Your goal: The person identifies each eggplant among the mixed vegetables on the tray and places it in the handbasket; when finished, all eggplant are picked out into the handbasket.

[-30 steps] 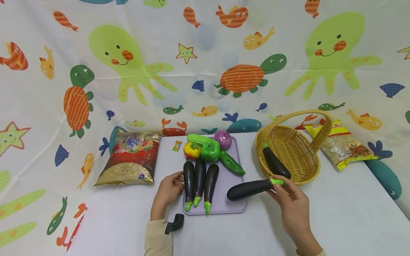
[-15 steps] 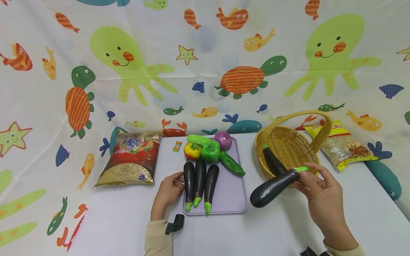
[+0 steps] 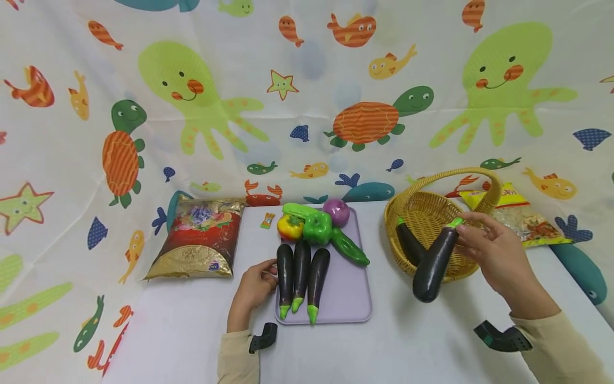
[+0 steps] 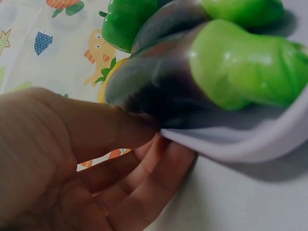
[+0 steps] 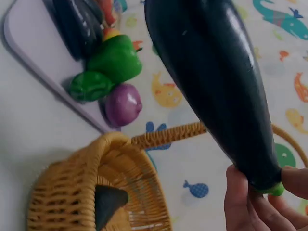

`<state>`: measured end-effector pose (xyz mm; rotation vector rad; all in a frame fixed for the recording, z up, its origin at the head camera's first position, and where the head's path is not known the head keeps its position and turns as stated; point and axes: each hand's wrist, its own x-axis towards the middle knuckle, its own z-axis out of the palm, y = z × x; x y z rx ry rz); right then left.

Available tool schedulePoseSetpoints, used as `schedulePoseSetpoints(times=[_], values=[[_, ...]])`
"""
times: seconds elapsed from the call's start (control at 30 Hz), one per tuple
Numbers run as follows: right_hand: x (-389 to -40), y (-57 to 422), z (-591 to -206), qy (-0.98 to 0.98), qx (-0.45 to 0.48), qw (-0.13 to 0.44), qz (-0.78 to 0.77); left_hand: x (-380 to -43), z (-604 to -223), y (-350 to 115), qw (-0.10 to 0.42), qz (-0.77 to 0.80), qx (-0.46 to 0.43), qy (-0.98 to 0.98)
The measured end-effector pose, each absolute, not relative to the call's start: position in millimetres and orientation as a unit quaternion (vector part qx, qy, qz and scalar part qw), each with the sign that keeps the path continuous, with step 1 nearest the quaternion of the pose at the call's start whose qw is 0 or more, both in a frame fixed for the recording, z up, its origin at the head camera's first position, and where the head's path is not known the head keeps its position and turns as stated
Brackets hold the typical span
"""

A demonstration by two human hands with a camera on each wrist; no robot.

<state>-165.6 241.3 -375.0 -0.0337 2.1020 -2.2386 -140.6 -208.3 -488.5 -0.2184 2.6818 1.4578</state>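
My right hand (image 3: 494,256) pinches an eggplant (image 3: 435,264) by its green stem end, its dark body hanging down over the front rim of the wicker basket (image 3: 393,234). Inside that basket lies another eggplant (image 3: 409,242). At the left edge of the lilac tray (image 3: 345,306), my left hand (image 3: 254,285) grips the rim between thumb and fingers, as the left wrist view shows. Three eggplants (image 3: 301,274) lie side by side on the tray next to it. Behind them are a green bell pepper (image 3: 317,228), a yellow-red pepper (image 3: 290,228), a long green pepper (image 3: 349,247) and a purple onion (image 3: 336,212).
A red and gold bag (image 3: 201,237) stands left of the tray, with a small orange wrapped candy (image 3: 267,220) between. Behind the basket on the right leans a yellow and clear food packet (image 3: 532,221). A patterned cloth (image 3: 307,122) hangs along the back.
My right hand has carried the eggplant rightward and up from beside the tray to over the basket, and the eggplant now tilts more steeply. The left hand stays on the tray's edge.
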Motion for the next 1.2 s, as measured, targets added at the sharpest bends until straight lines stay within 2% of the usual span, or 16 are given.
schedulePoseSetpoints(times=[0.2,0.43,0.83,1.1,1.2], values=[[-199,242,-373,0.795,-0.028,0.064,-0.602,-139,-492,-207,0.043,0.486,-0.073,0.870],[-232,250,-374,0.798,-0.039,0.109,-0.592,-141,-494,-207,0.045,0.488,-0.071,0.869],[-268,262,-374,0.877,-0.047,0.117,-0.464,-143,-493,-207,0.041,0.480,-0.069,0.873],[-286,262,-378,0.869,-0.055,0.207,-0.446,-142,-494,-208,0.039,0.476,-0.067,0.876],[-292,259,-384,0.863,-0.068,0.223,-0.447,-143,-492,-209,0.031,0.471,-0.068,0.879]])
